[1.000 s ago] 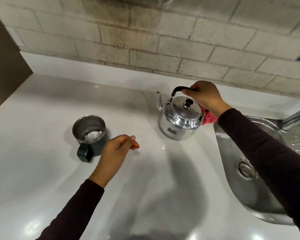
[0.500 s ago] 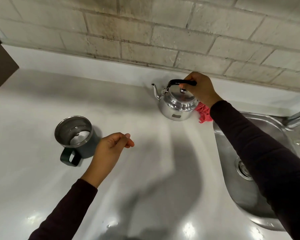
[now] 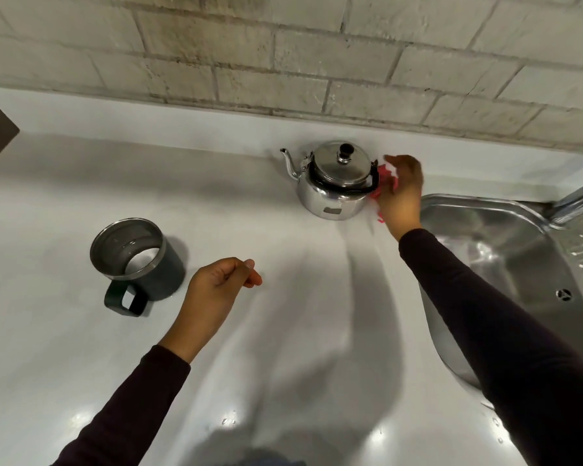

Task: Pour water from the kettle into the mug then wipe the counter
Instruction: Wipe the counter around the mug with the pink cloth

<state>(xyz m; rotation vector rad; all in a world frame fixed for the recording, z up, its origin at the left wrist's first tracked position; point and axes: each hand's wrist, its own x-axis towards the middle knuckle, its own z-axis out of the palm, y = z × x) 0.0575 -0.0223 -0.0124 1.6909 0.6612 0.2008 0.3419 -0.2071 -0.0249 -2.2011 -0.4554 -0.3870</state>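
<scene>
Right hand (image 3: 399, 193) on the red cloth (image 3: 382, 171) beside the kettle (image 3: 334, 193)
The kettle stands upright at 12 o'clock on the tabletop (image 3: 81, 348), handle folded down. The cloth lies just at its 3 o'clock under the right hand; whether it is gripped I cannot tell. The mug (image 3: 155, 274) sits at 9 o'clock, and the left hand (image 3: 216, 290), loosely curled and empty, is at its 3 o'clock.

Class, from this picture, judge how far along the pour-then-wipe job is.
Done, apparently: the kettle stands unheld on the counter, and the mug seems to hold water. In hand: the right hand is at the red cloth beside the kettle. Remaining: wiping the counter, where droplets show.
</scene>
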